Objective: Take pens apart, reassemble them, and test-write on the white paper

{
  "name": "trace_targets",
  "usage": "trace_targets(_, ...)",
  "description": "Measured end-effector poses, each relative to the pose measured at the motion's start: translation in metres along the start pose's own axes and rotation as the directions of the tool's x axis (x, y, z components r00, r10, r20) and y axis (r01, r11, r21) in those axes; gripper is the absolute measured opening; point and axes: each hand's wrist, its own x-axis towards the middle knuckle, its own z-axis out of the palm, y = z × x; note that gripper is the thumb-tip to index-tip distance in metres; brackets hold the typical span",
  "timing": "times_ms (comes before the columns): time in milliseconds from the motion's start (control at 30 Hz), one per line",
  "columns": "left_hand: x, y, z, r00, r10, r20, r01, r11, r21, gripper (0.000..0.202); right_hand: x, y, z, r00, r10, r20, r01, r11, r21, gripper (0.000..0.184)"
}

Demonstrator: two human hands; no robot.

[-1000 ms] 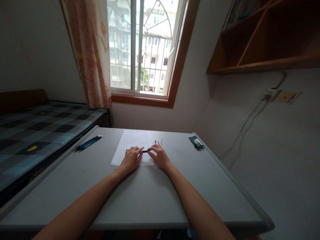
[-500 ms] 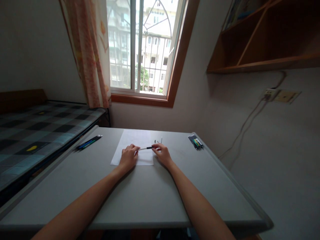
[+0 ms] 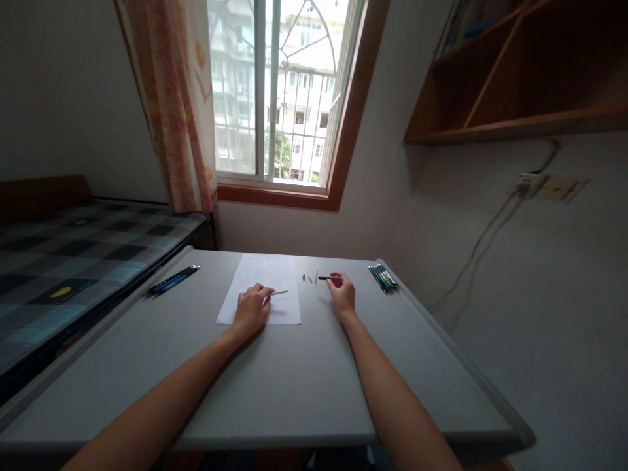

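Over the sheet of white paper (image 3: pixel 260 268), my left hand (image 3: pixel 253 306) is closed on a thin whitish pen barrel (image 3: pixel 280 292) that points right. My right hand (image 3: pixel 342 292), off the paper's right side, pinches a short black pen part (image 3: pixel 324 278) between its fingertips. The barrel and the black part are apart. Just left of the right fingers lie a thin pen refill (image 3: pixel 316 279), a small spring-like piece (image 3: pixel 310 279) and a tiny dark piece (image 3: pixel 303 277), too small to make out fully.
Several pens (image 3: pixel 384 278) lie side by side at the right edge of the grey table (image 3: pixel 275 386). A few more pens (image 3: pixel 173 281) lie near the left edge. Beyond stand a checkered bed (image 3: pixel 98 245), a window and a wall shelf (image 3: pixel 490 124).
The black part has come away from the whitish barrel. My right hand has carried it right, beside the loose small parts. My left hand has stayed in place with the barrel.
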Motion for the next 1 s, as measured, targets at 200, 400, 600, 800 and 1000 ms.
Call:
trace_targets(200,0.001,-0.002,0.003,1.000,0.001,0.008,-0.001,1.000,0.002,0.028,0.004,0.012,-0.007,0.995,-0.097,-0.015,0.092,0.971,-0.222,0.011)
trace_targets(400,0.001,-0.003,0.004,1.000,0.010,0.007,-0.010,1.000,0.016,0.027,0.005,0.018,-0.001,0.979,-0.201,0.035,0.202,0.929,-0.309,0.011)
trace_targets(600,0.001,-0.004,0.004,1.000,0.012,0.009,-0.012,1.000,-0.001,0.026,0.006,0.017,0.002,0.967,-0.240,0.091,0.256,0.898,-0.358,0.012)
trace_targets(800,0.001,-0.002,0.003,1.000,-0.011,0.026,0.010,1.000,0.008,0.027,0.006,0.016,0.004,0.961,-0.243,0.132,0.276,0.881,-0.384,0.016)
trace_targets(1000,0.001,-0.003,0.004,1.000,0.016,0.009,-0.016,1.000,-0.002,0.027,0.006,0.021,0.007,0.959,-0.233,0.163,0.281,0.861,-0.424,0.029)
